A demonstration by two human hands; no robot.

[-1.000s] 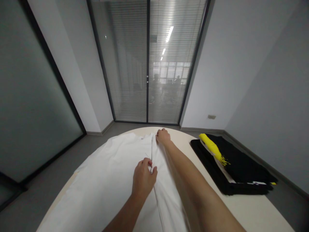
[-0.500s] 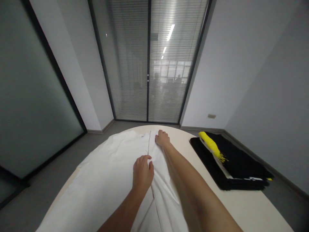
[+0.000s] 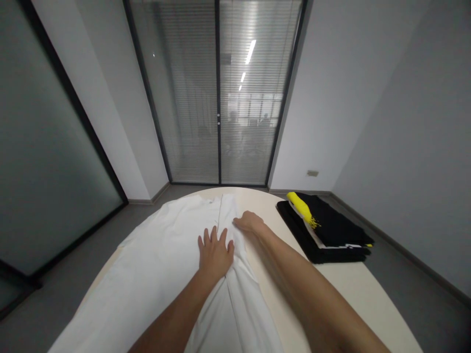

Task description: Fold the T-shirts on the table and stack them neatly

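Observation:
A white T-shirt (image 3: 158,274) lies spread across the round table, its right side folded inward in a long strip with creases toward me. My left hand (image 3: 215,255) rests palm down on the cloth by the fold line, fingers spread. At the right edge of the folded strip is my right hand (image 3: 252,221), its fingers bent together and the thumb side touching the cloth. It appears to pinch the edge there, though the fingertips are partly hidden.
On the right of the cream tabletop (image 3: 265,206) sits a stack of folded black garments (image 3: 331,215) with a yellow rolled piece (image 3: 300,206) on top. Behind the table stand glass panels with blinds (image 3: 243,147). A frosted glass panel (image 3: 55,122) is at the left.
My left hand has opened flat, fingers now spread on the cloth. My right hand has come a little nearer along the edge. The view has shifted slightly right.

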